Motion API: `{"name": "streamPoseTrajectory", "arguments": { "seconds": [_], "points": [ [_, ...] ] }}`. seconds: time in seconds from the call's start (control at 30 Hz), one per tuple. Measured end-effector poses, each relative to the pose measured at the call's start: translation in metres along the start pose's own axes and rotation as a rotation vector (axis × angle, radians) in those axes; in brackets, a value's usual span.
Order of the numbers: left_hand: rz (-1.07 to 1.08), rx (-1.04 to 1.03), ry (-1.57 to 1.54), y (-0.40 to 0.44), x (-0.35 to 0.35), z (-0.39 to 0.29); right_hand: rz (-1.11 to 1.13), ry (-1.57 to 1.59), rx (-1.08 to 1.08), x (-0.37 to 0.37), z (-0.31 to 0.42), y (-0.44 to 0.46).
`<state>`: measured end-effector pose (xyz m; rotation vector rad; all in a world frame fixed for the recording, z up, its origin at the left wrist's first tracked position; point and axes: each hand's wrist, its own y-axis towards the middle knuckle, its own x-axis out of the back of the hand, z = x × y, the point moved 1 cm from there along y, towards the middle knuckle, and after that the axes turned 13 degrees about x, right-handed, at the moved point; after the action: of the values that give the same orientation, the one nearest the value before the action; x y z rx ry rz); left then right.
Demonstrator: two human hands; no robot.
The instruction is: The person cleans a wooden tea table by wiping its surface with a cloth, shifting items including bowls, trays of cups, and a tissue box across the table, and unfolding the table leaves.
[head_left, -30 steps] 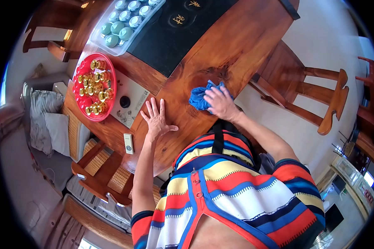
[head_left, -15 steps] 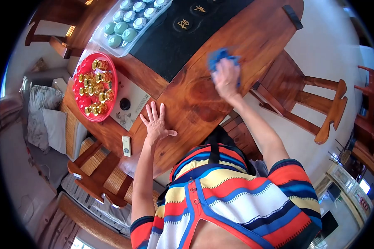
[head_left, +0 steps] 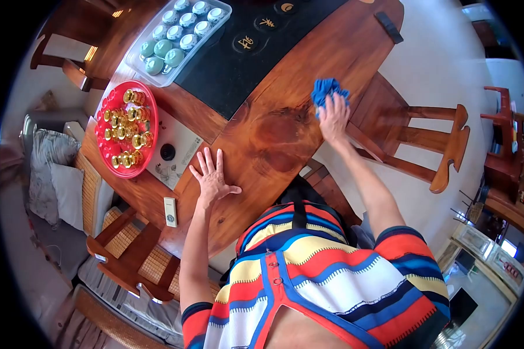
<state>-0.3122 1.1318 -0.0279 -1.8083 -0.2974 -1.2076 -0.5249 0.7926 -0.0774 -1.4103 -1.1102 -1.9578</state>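
A crumpled blue cloth (head_left: pixel 328 92) lies bunched under my right hand (head_left: pixel 334 119), near the right edge of the polished wooden table (head_left: pixel 279 134). My right fingers press onto the cloth from the near side. Flat on the tabletop, my left hand (head_left: pixel 213 179) has its fingers spread and holds nothing. To its left is a round black lid-like piece (head_left: pixel 167 152) on a pale printed panel (head_left: pixel 183 139). Closer to the table's near-left edge sits a small cream remote-like object (head_left: pixel 170 212).
A red round tray (head_left: pixel 152 150) bears several gold ornaments. Behind it, a clear plastic tray (head_left: pixel 227 26) holds several cups, beside a black inlaid tea board (head_left: pixel 215 75). Wooden chairs stand at the right (head_left: pixel 424 139) and left (head_left: pixel 137 253). A dark block (head_left: pixel 388 27) lies at the far edge.
My right hand has slid the blue cloth rightward to the table's edge, and the blur is gone. My left hand stays flat on the table. The whole view has shifted slightly.
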Motion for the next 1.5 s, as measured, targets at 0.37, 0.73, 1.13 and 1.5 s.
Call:
{"name": "streamPoseTrajectory", "arguments": {
  "seconds": [0.37,0.73,1.13,1.5],
  "points": [
    [-0.042,0.344,0.077,0.014,0.000,-0.066,0.056,0.059,0.286,0.018,-0.034,0.019],
    [-0.244,0.071,-0.060,0.114,0.063,-0.238,-0.090,0.222,0.356,-0.010,-0.092,0.151],
    [-0.032,0.248,0.070,0.147,0.073,-0.282,-0.040,-0.019,0.369,-0.056,-0.229,0.279],
    [0.019,0.297,0.023,0.144,0.083,-0.287,0.185,0.454,0.917,-0.044,-0.109,0.205]
  ]
}}
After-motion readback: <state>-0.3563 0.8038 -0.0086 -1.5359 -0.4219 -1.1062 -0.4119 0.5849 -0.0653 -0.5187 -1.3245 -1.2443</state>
